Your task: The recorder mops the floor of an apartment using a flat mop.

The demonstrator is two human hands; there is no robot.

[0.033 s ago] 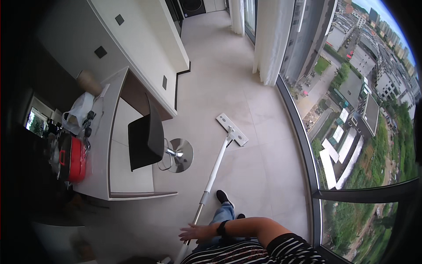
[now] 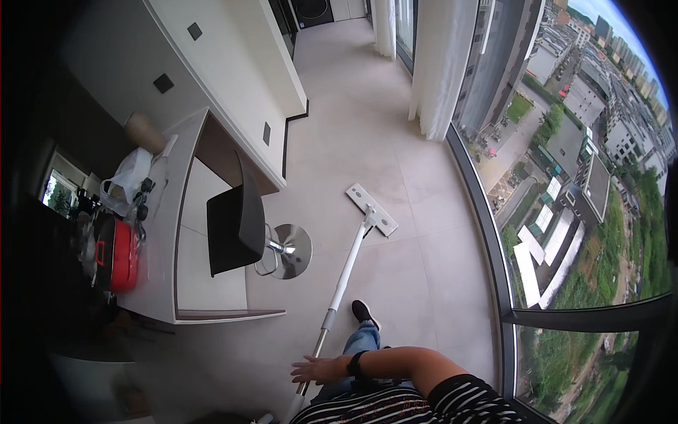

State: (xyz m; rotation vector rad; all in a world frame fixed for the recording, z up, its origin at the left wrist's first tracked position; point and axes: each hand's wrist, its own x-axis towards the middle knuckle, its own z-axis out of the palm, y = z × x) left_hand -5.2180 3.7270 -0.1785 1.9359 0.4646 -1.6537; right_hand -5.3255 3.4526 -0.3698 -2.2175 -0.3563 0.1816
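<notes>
A white flat mop (image 2: 346,272) slants across the floor, its rectangular head (image 2: 371,209) lying flat on the tiles. Its pole is white towards the head and metallic nearer me. My right hand (image 2: 316,369), with a black band at the wrist, lies across the metallic part of the pole. The fingers reach over to its left side in a loose hold. Below the hand, the pole runs on to the lower edge of the picture. My left hand is out of sight.
A black bar stool (image 2: 236,227) on a round chrome base stands left of the mop. Beside it is a counter (image 2: 164,212) bearing a red pot (image 2: 126,256) and a plastic bag (image 2: 130,177). Tall windows (image 2: 505,297) and white curtains (image 2: 434,78) line the right.
My dark shoe has shifted slightly up and right, and the other shoe is less visible. The mop head and my right hand stay nearly in place.
</notes>
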